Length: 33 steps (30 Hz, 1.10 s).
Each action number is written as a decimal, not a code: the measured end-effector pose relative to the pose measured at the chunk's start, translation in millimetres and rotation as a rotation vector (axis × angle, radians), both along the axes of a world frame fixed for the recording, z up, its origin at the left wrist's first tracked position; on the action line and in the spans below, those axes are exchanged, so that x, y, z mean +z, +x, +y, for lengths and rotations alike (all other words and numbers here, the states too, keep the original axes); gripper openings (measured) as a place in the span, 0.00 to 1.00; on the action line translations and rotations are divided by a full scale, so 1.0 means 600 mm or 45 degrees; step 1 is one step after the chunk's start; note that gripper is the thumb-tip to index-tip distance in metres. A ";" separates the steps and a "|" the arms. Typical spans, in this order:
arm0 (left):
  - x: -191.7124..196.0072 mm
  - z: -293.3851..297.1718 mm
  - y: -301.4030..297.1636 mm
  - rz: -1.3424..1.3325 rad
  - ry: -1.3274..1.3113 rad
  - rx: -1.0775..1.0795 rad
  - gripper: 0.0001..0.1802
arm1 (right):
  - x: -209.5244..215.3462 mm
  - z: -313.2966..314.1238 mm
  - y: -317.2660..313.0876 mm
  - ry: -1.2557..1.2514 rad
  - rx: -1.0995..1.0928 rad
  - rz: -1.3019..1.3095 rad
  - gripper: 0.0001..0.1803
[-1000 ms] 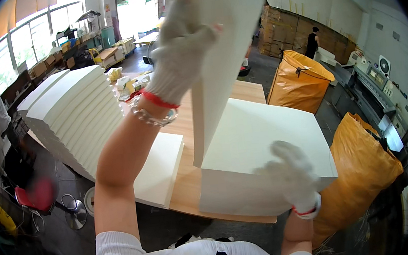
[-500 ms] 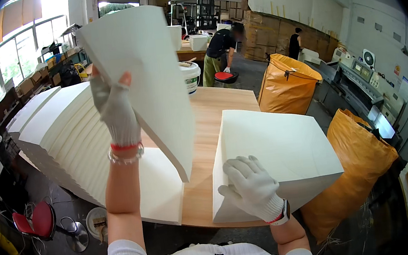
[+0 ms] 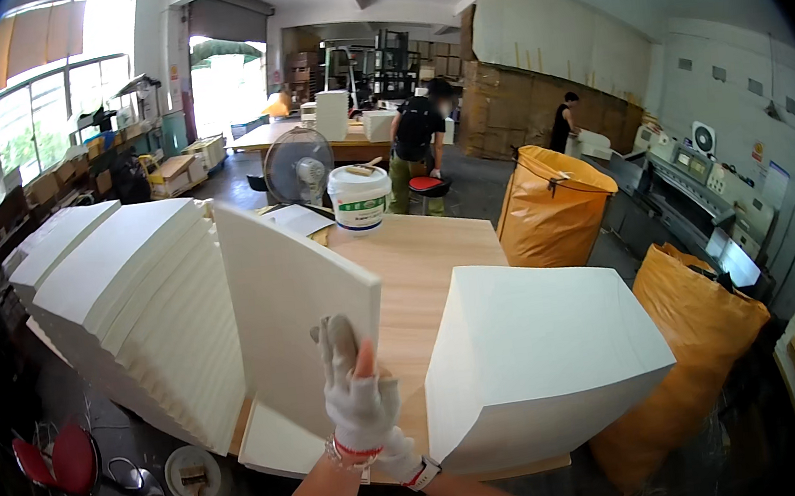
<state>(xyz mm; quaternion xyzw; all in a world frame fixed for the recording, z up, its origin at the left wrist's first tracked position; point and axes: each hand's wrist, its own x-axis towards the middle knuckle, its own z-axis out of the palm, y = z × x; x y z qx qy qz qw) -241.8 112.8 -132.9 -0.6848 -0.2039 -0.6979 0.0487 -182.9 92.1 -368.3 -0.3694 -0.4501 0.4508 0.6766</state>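
Observation:
A thick stack of white paper sheets (image 3: 292,307) stands on edge, tilted, over a low pile of white paper (image 3: 282,444) at the table's near edge. My left hand (image 3: 360,397), in a white glove with bare fingertips showing, grips this stack at its near right side. My right hand (image 3: 398,456), also gloved, is behind and below the left at the stack's lower edge; its fingers are mostly hidden. To the right is a tall block of white paper (image 3: 551,329). A long fanned row of paper stacks (image 3: 148,313) leans at the left.
A white bucket (image 3: 360,199) with a brush across it stands at the far side of the wooden table (image 3: 436,244). Orange sacks (image 3: 558,207) are at the right. A red stool (image 3: 57,463) and another bucket (image 3: 193,483) are at lower left. Two people work farther back.
The raised stack has come down and toward me, now upright near the table. My left hand moved right and down with it. My right hand left the right block and joined the left.

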 end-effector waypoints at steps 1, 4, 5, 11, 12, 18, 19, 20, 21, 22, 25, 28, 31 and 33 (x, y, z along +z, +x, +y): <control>-0.003 0.011 -0.003 0.177 -0.027 0.175 0.38 | -0.006 -0.007 0.004 -0.106 0.051 -0.178 0.37; -0.085 0.082 -0.013 0.256 -0.596 -0.292 0.36 | -0.023 0.001 -0.008 -0.253 0.038 -0.382 0.32; -0.134 0.101 -0.035 0.263 -0.791 -0.491 0.36 | -0.026 0.010 -0.016 -0.273 0.016 -0.383 0.31; -0.411 0.134 -0.339 0.407 -1.291 0.137 0.27 | 0.035 0.007 -0.012 -0.710 0.231 -0.618 0.46; -0.442 0.125 -0.383 0.428 -1.335 0.246 0.26 | 0.026 0.004 -0.009 -0.737 0.203 -0.664 0.47; -0.420 0.049 -0.498 0.300 -1.729 0.524 0.24 | 0.028 -0.014 -0.009 -0.955 0.101 -1.004 0.50; -0.414 0.046 -0.502 0.349 -1.689 0.510 0.25 | 0.042 -0.020 -0.004 -0.963 0.151 -1.082 0.50; -0.410 0.048 -0.504 0.400 -1.649 0.495 0.26 | 0.045 -0.023 -0.002 -0.969 0.199 -1.174 0.48; -0.406 0.061 -0.495 0.447 -1.600 0.462 0.27 | 0.050 -0.023 0.007 -0.973 0.229 -1.270 0.46; -0.395 0.081 -0.487 0.622 -1.645 0.515 0.31 | 0.055 -0.021 0.011 -0.967 0.263 -1.369 0.45; -0.347 0.141 -0.450 0.800 -1.803 0.340 0.33 | 0.073 -0.026 0.013 -0.957 0.298 -1.352 0.40; -0.421 0.257 -0.436 0.692 -1.876 0.087 0.34 | 0.091 -0.039 0.002 -0.914 0.272 -1.494 0.43; -0.360 0.292 -0.390 0.794 -1.869 0.161 0.34 | 0.087 -0.058 -0.006 -0.887 0.247 -1.472 0.41; -0.312 0.287 -0.350 0.826 -1.919 0.118 0.32 | 0.087 -0.078 -0.013 -0.851 0.166 -1.404 0.41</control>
